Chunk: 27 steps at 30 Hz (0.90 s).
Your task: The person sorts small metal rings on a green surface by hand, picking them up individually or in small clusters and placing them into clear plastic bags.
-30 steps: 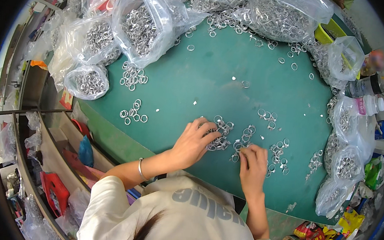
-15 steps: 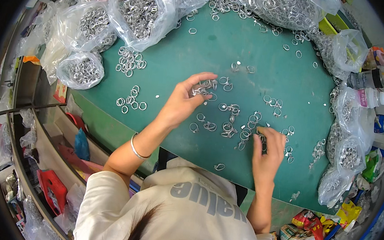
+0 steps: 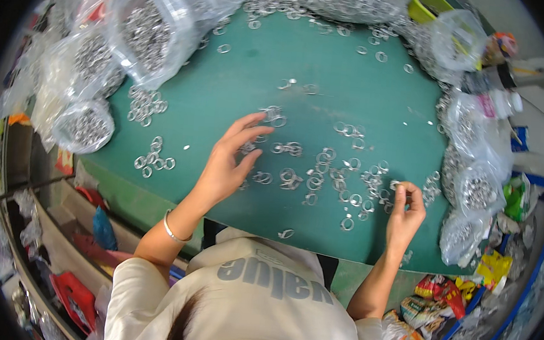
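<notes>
My left hand (image 3: 223, 160) hovers low over the green tabletop (image 3: 293, 56), its fingers curled around several silver rings (image 3: 248, 148) with the thumb apart. Beyond its fingertips lies a small ring cluster (image 3: 274, 116). My right hand (image 3: 407, 212) pinches a silver ring (image 3: 395, 185) between thumb and fingertips, at the right end of the loose rings. Between my hands, more rings lie in small groups, among them one pile (image 3: 289, 179) and a scattered group (image 3: 373, 177). Several rings carry flat or raised tops; finer detail is too small to make out.
Clear plastic bags full of rings, such as a large open one (image 3: 145, 38) and a smaller one (image 3: 84, 126), line the left and far edges. More bags (image 3: 475, 189) stand along the right edge, near a white bottle (image 3: 506, 104). Two loose ring groups (image 3: 155, 156) lie at left.
The whole view has shifted. My right hand has moved right, out of the middle rings, and now pinches a ring. My left hand has come slightly nearer with its rings.
</notes>
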Tool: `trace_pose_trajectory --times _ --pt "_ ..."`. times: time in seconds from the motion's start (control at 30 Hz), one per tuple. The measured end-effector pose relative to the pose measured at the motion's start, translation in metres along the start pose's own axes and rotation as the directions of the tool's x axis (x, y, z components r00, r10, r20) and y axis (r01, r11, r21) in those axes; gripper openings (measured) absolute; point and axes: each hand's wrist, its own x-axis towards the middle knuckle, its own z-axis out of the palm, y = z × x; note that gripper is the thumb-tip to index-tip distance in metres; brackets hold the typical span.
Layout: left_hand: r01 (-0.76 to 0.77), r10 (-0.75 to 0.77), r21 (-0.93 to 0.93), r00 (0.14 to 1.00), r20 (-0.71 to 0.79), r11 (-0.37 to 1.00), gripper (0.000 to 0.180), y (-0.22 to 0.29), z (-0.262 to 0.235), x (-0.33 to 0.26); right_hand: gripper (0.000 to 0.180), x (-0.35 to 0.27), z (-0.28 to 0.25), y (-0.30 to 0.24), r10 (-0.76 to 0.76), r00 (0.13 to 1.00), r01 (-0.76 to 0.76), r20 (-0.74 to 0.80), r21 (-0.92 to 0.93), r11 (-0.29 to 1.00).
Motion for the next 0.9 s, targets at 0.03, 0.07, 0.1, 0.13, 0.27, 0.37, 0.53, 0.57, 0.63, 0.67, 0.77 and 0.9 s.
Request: trace_pose_trajectory --times 0.03,0.07,0.1,0.13,0.27,0.37,0.53,0.57,0.63,0.67,0.77,0.9 --pt "-0.026 0.025 0.037 1.0 0.017 0.999 0.041 0.001 0.003 0.001 0.007 0.005 -0.014 0.015 0.015 0.998 -0.018 -0.059 -0.059 0.998" --pt "-0.052 0.05 0.074 0.998 0.033 0.996 0.041 0.001 0.005 0.001 0.008 0.01 -0.024 0.026 0.046 0.992 -0.053 -0.122 -0.054 0.997" --pt "-0.079 0.075 0.114 0.996 0.045 0.99 0.041 0.003 0.009 0.001 0.008 0.016 -0.032 0.037 0.075 0.981 -0.084 -0.181 -0.043 0.996" --pt "-0.089 0.082 0.142 0.995 0.057 0.986 0.04 0.009 0.011 0.001 0.007 0.021 -0.04 0.05 -0.018 0.982 -0.017 -0.19 -0.182 0.983" --pt "-0.182 0.175 0.245 0.983 0.048 0.952 0.042 0.009 0.017 -0.002 0.008 0.026 -0.053 0.055 -0.18 0.961 0.043 -0.209 -0.532 0.846" --pt "-0.32 0.287 0.288 0.946 0.151 0.902 0.052 0.004 0.024 -0.033 0.027 0.014 -0.049 0.027 -0.135 0.983 0.058 -0.124 -0.49 0.87" --pt "-0.496 0.19 0.469 0.808 0.558 0.731 0.069 0.01 0.067 -0.068 0.075 -0.015 -0.01 -0.001 -0.265 0.877 0.397 0.4 -0.294 0.869" --pt "-0.482 0.196 0.515 0.836 0.513 0.709 0.069 0.004 0.071 -0.069 0.081 -0.017 -0.002 -0.001 -0.252 0.847 0.413 0.467 -0.281 0.866" --pt "-0.45 0.223 0.597 0.881 0.417 0.664 0.07 -0.002 0.075 -0.058 0.057 -0.02 0.006 -0.004 -0.334 0.86 0.438 0.386 -0.223 0.871" --pt "-0.393 0.2 0.616 0.911 0.36 0.682 0.068 -0.002 0.071 -0.052 0.049 -0.023 0.009 0.007 -0.356 0.868 0.426 0.347 -0.151 0.892" --pt "-0.31 0.217 0.7 0.951 0.221 0.644 0.064 -0.001 0.062 -0.032 0.023 -0.02 0.013 0.015 -0.398 0.9 0.416 0.178 -0.075 0.906" --pt "-0.402 0.28 0.559 0.914 0.294 0.726 0.058 0.009 0.071 -0.021 0.018 -0.015 0.004 0.009 0.01 0.998 -0.013 0.062 0.057 0.998"
